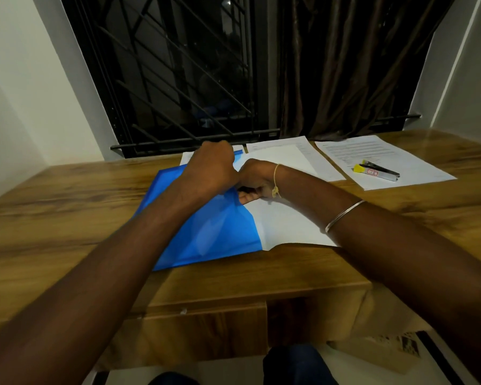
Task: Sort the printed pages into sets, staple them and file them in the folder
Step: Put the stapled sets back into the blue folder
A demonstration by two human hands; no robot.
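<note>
A blue plastic folder [211, 234] lies on the wooden desk [67, 207] in front of me. A white set of pages [286, 223] sits partly inside it, its right half sticking out of the folder's open side. My left hand [211, 170] is curled into a fist at the folder's far edge and grips its top cover. My right hand [257, 179] is right beside it at the folder's mouth, fingers curled round the far part of the page set. Where the fingertips end is hidden by the cover.
A stapler [376, 171] with a yellow end lies on a printed page [400, 159] at the back right. Another set of pages [292, 154] lies at the back middle, and a sheet corner [185, 157] shows behind the folder. A barred window and curtain stand behind the desk.
</note>
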